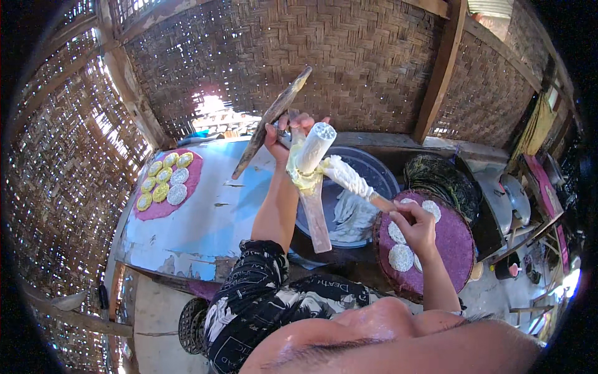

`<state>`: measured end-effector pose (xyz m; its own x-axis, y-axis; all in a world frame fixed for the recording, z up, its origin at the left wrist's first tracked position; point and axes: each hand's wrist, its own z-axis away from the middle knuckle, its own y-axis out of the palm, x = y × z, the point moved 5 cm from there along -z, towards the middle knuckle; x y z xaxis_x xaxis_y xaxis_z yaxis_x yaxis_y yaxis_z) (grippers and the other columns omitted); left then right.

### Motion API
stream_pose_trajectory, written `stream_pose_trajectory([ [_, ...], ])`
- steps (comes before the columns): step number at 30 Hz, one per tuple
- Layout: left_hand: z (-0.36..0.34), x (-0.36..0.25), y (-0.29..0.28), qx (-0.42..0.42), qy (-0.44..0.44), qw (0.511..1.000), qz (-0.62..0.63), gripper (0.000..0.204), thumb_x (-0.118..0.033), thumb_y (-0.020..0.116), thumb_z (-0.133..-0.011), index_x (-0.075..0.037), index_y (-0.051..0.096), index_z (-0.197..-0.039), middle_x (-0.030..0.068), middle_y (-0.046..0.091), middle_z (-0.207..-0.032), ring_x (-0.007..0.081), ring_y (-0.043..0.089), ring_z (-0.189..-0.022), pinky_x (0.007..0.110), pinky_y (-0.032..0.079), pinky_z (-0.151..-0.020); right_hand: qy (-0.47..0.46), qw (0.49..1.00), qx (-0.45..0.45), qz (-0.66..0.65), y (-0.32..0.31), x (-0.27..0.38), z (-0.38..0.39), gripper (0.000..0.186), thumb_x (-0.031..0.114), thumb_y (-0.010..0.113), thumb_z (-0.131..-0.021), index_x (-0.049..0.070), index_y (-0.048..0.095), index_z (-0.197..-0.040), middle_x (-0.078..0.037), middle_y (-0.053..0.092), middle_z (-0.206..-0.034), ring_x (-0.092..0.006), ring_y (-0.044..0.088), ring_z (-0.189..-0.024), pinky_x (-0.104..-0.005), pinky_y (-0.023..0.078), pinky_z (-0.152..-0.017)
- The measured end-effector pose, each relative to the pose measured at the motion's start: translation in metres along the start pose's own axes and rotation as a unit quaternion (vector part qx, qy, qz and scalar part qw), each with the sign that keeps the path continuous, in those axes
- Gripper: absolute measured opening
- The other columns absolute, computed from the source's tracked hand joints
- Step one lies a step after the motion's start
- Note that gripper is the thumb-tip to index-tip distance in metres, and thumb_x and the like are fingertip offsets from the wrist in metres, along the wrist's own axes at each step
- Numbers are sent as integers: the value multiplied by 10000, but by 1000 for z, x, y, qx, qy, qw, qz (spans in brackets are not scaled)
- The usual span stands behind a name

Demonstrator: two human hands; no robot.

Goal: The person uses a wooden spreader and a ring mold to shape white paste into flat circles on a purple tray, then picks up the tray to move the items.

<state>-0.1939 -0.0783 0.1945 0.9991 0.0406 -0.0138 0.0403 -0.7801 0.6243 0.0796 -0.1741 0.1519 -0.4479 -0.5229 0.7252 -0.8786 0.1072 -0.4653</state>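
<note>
The left hand (278, 148) was closed around the upper part of a wooden press (316, 218), its fingers partly hidden behind it; a dark stick (265, 128) lay slantwise against the same hand, and whether it was gripped could not be told. The right hand (416, 229) held the end of a wooden paddle (382, 202) between thumb and curled fingers, with no gap around it. White dough (346, 176) coated the paddle's far end and touched the press beside its white perforated cylinder (314, 149).

Writing was noted only as white print on the dark clothing (249, 299) over the leg.

A large round basin (387, 171) beneath the press contained a white mass (358, 218). To its right, a round purple-covered stand (445, 249) bore white lacy discs (400, 257). On the blue-and-white table (218, 224) at left, a pink cloth (162, 212) carried yellow and white discs (160, 192).

The left arm reached forward past the basin; the right forearm rose over the purple cover, the hand angled inward toward the press.
</note>
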Motion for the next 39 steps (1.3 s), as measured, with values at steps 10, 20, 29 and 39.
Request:
stream_pose_trajectory([
  [10,-7,-40,6,-8,48,944,-326,263,-218,664,-676,-97,440,-743,31,420,-794,181,453,-727,347,421,-639,166,985,41,-33,-1,-3,13,231,175,636,-731,9,608,-889,-70,629,-735,-90,565,-648,-234,445,-600],
  [20,12,-5,77,-140,69,754,-638,190,-190,572,-766,-46,495,-864,56,503,-714,126,509,-598,237,432,-481,192,970,57,-136,13,-17,8,202,171,619,-746,13,585,-867,16,540,-626,-38,439,-533,-195,341,-473],
  [29,40,-96,48,-202,195,750,-599,289,-223,547,-747,-42,481,-963,58,504,-845,167,506,-735,258,421,-688,-17,940,-29,340,-11,27,-40,171,256,556,-726,129,621,-820,-89,604,-726,-257,587,-672,-368,446,-570],
  [39,32,-114,115,104,271,786,-546,295,-292,683,-648,-113,549,-841,84,436,-866,236,472,-764,370,439,-659,35,580,607,542,192,-92,16,221,196,599,-655,96,629,-850,-72,614,-763,-234,590,-721,-344,431,-577],
])
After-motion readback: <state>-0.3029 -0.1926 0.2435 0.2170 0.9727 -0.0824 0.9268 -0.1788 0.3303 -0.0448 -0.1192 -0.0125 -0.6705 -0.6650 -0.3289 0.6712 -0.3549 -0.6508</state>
